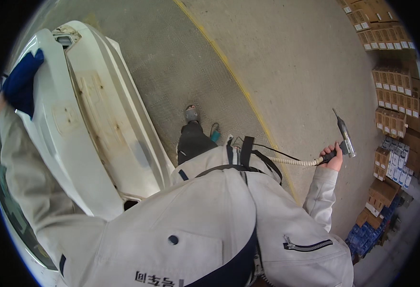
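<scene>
At the far left, my left hand is at the edge of a bunched dark blue cloth. That cloth lies against the white rear panel of a car; most of my fingers are hidden by it and the picture's rim. Out to the right, my right hand is wrapped round the black handle of a pistol-grip air tool. The tool has a dark and silver body and a thin tip pointing away from me. A ribbed cream hose runs from its handle toward my waist.
The car's rear has a stained recess and a bare lamp opening. A yellow line crosses the grey floor. A teal object lies near my foot. Stacked cardboard boxes line the right side.
</scene>
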Available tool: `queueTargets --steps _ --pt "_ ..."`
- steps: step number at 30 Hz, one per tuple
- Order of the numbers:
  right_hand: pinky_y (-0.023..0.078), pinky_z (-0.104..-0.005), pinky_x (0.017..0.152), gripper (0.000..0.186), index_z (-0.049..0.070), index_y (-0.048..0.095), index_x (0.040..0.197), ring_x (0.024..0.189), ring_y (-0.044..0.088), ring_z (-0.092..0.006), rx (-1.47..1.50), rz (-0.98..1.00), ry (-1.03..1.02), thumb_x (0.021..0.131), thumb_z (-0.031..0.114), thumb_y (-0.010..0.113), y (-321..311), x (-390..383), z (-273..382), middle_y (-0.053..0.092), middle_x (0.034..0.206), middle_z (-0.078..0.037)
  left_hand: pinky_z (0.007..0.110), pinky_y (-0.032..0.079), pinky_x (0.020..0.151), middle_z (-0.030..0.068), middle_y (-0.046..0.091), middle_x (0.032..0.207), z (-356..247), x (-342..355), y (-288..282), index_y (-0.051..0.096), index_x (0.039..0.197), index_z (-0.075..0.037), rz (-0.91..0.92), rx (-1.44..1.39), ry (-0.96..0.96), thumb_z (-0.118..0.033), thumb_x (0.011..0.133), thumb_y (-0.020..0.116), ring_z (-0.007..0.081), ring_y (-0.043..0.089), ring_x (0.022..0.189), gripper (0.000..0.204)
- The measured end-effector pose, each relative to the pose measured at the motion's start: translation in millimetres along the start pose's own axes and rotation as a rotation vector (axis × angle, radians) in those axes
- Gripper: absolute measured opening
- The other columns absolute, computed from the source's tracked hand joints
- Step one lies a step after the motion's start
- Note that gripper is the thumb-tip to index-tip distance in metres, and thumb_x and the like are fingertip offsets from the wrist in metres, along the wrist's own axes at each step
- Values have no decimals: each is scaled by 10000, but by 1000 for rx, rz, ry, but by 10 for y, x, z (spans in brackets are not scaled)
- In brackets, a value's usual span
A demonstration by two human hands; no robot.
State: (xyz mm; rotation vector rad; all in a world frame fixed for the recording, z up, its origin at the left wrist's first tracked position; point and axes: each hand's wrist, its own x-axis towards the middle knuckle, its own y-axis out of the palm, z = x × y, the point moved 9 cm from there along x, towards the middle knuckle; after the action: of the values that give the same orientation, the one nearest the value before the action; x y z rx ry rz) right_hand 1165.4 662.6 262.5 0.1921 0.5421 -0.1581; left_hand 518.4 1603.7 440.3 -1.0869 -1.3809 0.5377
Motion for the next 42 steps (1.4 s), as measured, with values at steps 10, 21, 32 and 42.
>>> queueTargets --steps 10,21,32,42 --pt "427 -300 580 261 137 584 1186 667 500 -127 -154 273 95 970 256 671 -558 911 -283 514 805 18 493 449 1118 166 632 1394 -357 -5791 -2163 584 1408 -76 60 -866 -797 -434 986 590 356 599 1280 553" --pt "443 -292 569 119 151 547 996 640 505 -119 -180 516 306 954 201 647 -53 653 -673 510 765 34 471 450 1132 166 637 1390 -715 -8538 -4774 594 1408 -33 -223 -1203 -1332 -404 1005 582 346 597 1284 547" --pt "427 -306 547 145 159 537 917 618 495 -122 -281 617 422 943 226 662 -201 426 -807 499 726 47 470 560 983 181 698 1263 -828 -9237 -5141 642 1302 21 -305 -1168 -1530 -300 966 628 346 677 1139 465" --pt "444 -304 565 172 135 470 875 643 505 -136 -304 554 335 977 214 584 -672 -218 -898 493 750 25 461 586 967 149 702 1243 60 -9995 -3805 638 1277 27 -464 -1384 -1627 -204 955 735 304 701 1098 408"
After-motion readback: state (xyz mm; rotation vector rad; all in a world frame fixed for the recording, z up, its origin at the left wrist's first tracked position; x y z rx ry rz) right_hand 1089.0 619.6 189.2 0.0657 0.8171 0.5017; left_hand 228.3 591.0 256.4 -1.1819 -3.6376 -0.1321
